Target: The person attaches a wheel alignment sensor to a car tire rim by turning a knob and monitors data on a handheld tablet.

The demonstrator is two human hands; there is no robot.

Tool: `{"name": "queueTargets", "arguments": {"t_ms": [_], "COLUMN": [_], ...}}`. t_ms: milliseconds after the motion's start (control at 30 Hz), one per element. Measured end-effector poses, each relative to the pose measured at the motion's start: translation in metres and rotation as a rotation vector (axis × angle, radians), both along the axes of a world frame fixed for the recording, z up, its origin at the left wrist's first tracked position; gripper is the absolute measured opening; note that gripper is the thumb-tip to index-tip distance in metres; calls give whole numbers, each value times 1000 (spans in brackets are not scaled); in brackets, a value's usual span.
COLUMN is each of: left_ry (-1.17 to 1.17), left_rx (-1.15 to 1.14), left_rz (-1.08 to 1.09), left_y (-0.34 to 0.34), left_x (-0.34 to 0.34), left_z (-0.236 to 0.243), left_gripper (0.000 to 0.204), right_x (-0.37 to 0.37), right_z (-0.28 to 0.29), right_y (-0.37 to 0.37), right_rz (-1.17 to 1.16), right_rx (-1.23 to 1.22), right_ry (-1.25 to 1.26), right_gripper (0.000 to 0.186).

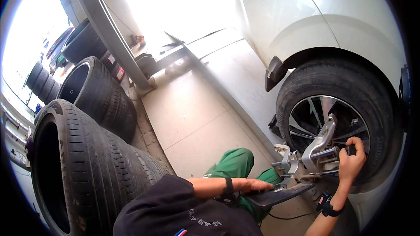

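Our right hand is curled around a black knob. Our left hand lies by the edge of the dark board; we can't tell how tightly it's closed. If we push the knob crooked, we think the silver clamp could tip or scratch the wheel. A finger might get pinched, too. The clamp is just left of our right hand, above the board and in front of the wheel.

Clamp is mostly silver, its panel black; wheel two-tone black and silver, car plain white, trousers bright green, floor tiles pale beige.
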State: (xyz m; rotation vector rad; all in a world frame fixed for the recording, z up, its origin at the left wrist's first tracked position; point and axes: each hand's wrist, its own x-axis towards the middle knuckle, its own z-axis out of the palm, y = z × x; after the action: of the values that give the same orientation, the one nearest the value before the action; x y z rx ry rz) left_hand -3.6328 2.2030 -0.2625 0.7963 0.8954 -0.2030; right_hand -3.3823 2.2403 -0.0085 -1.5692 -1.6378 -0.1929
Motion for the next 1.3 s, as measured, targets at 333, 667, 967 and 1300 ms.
{"name": "queueTargets", "arguments": {"t_ms": [333, 667, 967, 1300], "left_ry": [-69, -13, -40, -205], "left_rx": [-60, 410, 199, 224], "left_rz": [51, 2, -42, -39], "left_y": [2, -16, -4, -7], "left_x": [-7, -10, 4, -6], "left_z": [3, -14, -2, -29], "left_gripper": [52, 56, 48, 35], "right_x": [-10, -32, -18, -8], "right_z": [6, 8, 25, 16], "right_y": [2, -38, -22, -29], "right_rz": [25, -173, -199, -201], "right_rx": [11, 64, 50, 64], "right_ry": [83, -31, -79, -80], "right_gripper": [22, 21, 25, 28]}}
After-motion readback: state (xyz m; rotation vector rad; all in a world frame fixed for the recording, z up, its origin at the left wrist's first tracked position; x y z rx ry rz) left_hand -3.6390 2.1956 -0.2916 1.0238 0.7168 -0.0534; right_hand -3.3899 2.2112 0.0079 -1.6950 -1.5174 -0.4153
